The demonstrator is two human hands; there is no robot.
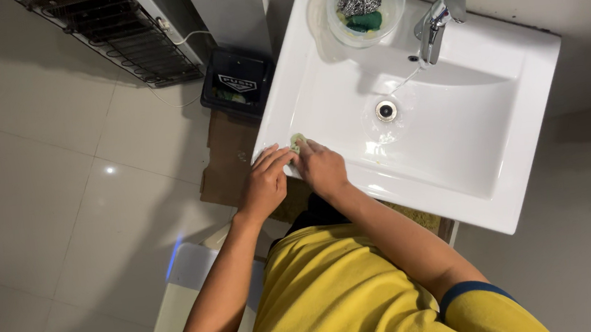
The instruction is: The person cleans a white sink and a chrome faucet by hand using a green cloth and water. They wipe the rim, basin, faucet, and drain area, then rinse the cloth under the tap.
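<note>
Glossy white ceramic sink (507, 189), shiny chrome tap (440, 18), clear plastic bowl (340, 28), wiry steel scourer (358, 1).

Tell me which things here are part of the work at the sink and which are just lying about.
In use:
left hand, resting on the sink rim
right hand, fingers on a small pale round piece at the rim

Lying about:
clear bowl with steel scourer and green sponge
tap, trickling water
black bin
wire rack
</note>
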